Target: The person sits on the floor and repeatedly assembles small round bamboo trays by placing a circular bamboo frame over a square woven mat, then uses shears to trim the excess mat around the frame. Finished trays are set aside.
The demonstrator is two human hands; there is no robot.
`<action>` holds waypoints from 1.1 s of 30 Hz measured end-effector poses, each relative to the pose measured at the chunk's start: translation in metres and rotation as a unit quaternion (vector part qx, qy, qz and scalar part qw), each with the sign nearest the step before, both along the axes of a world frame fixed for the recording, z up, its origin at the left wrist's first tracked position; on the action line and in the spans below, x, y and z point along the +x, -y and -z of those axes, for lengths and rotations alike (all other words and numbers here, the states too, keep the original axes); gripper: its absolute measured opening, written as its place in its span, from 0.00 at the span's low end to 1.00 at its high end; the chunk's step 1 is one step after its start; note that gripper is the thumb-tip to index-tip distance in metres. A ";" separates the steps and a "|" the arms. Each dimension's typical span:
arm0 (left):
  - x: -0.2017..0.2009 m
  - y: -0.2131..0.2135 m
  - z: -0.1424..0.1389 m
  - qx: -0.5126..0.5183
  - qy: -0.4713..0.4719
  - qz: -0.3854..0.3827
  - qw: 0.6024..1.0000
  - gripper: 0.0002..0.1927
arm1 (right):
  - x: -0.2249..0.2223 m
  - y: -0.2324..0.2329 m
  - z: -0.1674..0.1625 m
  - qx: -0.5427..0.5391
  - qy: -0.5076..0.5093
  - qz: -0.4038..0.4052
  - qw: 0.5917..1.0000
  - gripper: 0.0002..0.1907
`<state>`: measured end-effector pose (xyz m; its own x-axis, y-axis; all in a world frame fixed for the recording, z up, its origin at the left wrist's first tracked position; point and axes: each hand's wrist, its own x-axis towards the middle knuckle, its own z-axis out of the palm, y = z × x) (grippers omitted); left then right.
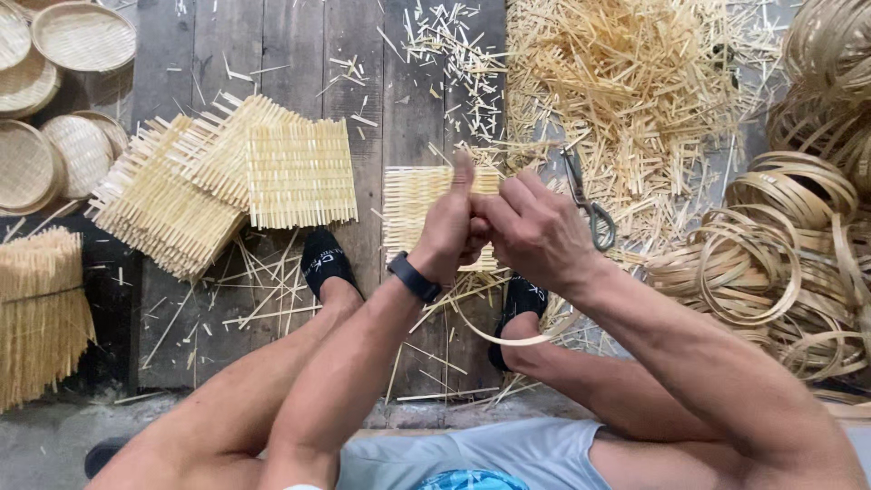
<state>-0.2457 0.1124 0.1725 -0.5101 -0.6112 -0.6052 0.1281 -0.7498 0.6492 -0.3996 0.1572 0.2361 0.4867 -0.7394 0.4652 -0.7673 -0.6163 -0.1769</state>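
- The person's forearms and knees are filling the near edge of the view, with the left hand (449, 227) and right hand (535, 231) pressing together above the boards.
- The left fingers are curling tight with the thumb sticking straight up; the right fingers are folding in against them. Both are pinching something small between them, probably the end of the thin strip (508, 338), but the grip itself is hiding from view.
- That strip is looping down from the hands in a curve between the two feet, so it seems to be getting bent into a ring and is not yet closed.
- A woven mat (413, 204) is lying flat on the floor just beyond the hands, partly behind them, with nothing yet fixed to it.
- One pair of scissors (590, 204) is lying just right of the right hand, on the offcuts.
- Judging by the piles, much is already standing ready: about three more mats are overlapping in a stack (227, 177) at left, though the lower layers are hard to count.
- Finished round trays (54, 100) are sitting at the far left, about five showing.
- A bundle (36, 308) of mats is standing on edge at the left edge.
- Many hoops (780, 263) are heaping at right, too tangled to count.
- A large litter of splints (635, 82) is spreading at top right.
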 end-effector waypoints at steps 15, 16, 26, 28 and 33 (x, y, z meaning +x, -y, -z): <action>0.067 0.034 0.038 -0.005 -0.232 -0.198 0.952 0.16 | -0.038 0.023 0.058 0.512 0.720 0.070 0.464 0.20; 0.070 0.038 0.036 -0.015 -0.157 -0.144 0.977 0.15 | -0.038 0.023 0.067 0.530 0.706 0.074 0.464 0.18; 0.073 0.037 0.052 0.005 -0.036 -0.076 0.996 0.17 | -0.031 0.028 0.117 0.561 0.630 0.097 0.528 0.24; 0.073 0.038 0.062 0.008 -0.055 -0.112 0.992 0.16 | -0.033 0.026 0.120 0.545 0.617 0.114 0.556 0.19; 0.081 0.048 0.107 -0.030 0.026 -0.225 0.974 0.11 | -0.036 0.025 0.149 0.506 0.511 0.201 0.665 0.12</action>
